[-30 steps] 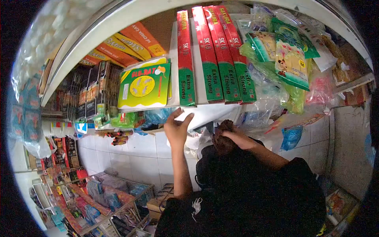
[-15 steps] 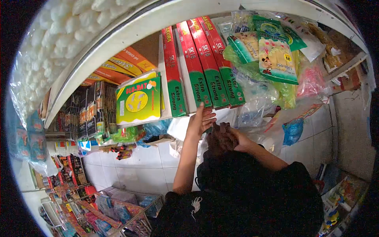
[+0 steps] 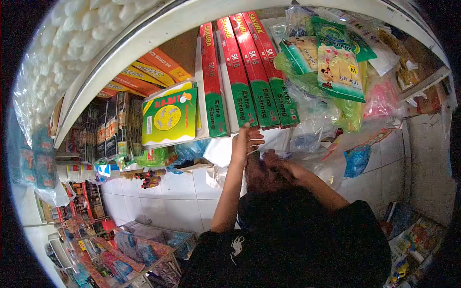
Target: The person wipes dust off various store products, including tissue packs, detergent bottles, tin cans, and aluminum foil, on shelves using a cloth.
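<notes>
My left hand is at the shelf's front edge, fingers spread, its thumb at the green end of a red-and-green foil box. Further boxes of the same kind lie alongside, including a separate foil box to the left. Lower and to the right, my right hand is closed on a dark brown cloth, which hangs below my left hand. Motion blurs the cloth and the right fingers, and the cloth's lower part merges with my black shirt.
Left of the boxes lies a green-and-yellow packet beside orange boxes. Glove packets and clear plastic bags are heaped on the right. A white shelf edge arches overhead. Glass display cases stand lower left on the tiled floor.
My right hand and the brown cloth have shifted slightly down and left and are blurred. My left hand stays near the box ends, a little further right.
</notes>
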`<state>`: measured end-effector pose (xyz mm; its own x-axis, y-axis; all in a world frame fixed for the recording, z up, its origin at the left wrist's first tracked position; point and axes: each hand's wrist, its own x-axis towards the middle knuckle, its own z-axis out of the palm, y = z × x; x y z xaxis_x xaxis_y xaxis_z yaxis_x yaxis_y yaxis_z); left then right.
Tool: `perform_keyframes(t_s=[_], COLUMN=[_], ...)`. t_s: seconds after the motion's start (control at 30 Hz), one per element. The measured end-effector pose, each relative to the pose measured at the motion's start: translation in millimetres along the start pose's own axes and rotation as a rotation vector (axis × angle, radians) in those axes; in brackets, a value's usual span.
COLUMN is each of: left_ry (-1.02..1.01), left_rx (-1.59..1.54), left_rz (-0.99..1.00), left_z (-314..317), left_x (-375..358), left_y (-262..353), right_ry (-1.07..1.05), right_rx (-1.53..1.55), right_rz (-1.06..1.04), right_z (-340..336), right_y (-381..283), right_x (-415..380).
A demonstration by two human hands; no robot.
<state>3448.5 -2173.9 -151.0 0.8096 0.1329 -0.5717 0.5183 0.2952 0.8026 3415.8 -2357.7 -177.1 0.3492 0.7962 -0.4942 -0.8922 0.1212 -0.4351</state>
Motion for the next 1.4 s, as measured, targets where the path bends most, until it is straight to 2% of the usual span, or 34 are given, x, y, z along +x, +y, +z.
perform_keyframes(t_s=[0.03, 0.13, 0.23, 0.33, 0.43, 0.53, 0.63, 0.73, 0.83, 0.93, 1.0, 1.07, 1.1, 1.17, 1.2, 1.33, 1.4], left_ry=[-0.003, 0.017, 0.075, 0.039, 0.005, -0.011, -0.039, -0.013, 0.074, 0.058, 0.076, 0.087, 0.113, 0.041, 0.066, 0.136, 0.186], left_rx=[-0.048, -0.125, -0.161, -0.159, -0.089, -0.028, -0.021, -0.067, -0.035, -0.03, -0.102, -0.127, -0.008, -0.158, -0.174, -0.307, -0.357], left_rz=[-0.007, -0.006, 0.003, -0.017, 0.017, 0.001, 0.019, 0.177, 0.306, 0.384, 0.372, 0.35, 0.148, 0.133, 0.15, 0.118, 0.177], left_z=[0, 2, 10, 10, 3, -2, -3, 1, 2, 2, 7, 9, 6, 8, 8, 1, 6], left_x=[1, 2, -7, -12, -16, -22, -35, -56, -80, -99, -107, -114, -115, -125, -124, -124, -122], left_y=[-2, -8, -3, -2, -2, -8, -18, -15, -6, -2, -5, -8, -5, -1, -3, -12, -21], right_ry=[0.114, 0.238, 0.256, 0.313, 0.323, 0.461, 0.69, 0.836, 0.898, 0.878, 0.704, 0.535, 0.44, 0.28, 0.366, 0.375, 0.184], right_rx=[-0.25, -0.78, -1.054, -1.378, -1.381, -1.551, -1.783, -1.683, -1.377, -0.681, -0.627, -0.941, -1.08, -1.359, -1.319, -0.6, -0.407], right_rz=[0.012, -0.036, -0.55, -0.585, -0.676, -0.577, -0.577, -0.286, -0.507, -1.021, -1.007, -1.033, -1.058, -1.021, -0.947, -0.733, -0.594], right_z=[3, -3, -29, -16, -20, -1, 11, 43, 50, 73, 78, 85, 89, 99, 96, 94, 101], right_y=[-5, -4, 21, 2, 6, -1, -7, -42, -63, -69, -59, -56, -55, -49, -46, -43, -39], right_x=[-4, -2, 11, -2, -3, -25, -49, -76, -97, -97, -75, -60, -53, -43, -32, -17, -13])
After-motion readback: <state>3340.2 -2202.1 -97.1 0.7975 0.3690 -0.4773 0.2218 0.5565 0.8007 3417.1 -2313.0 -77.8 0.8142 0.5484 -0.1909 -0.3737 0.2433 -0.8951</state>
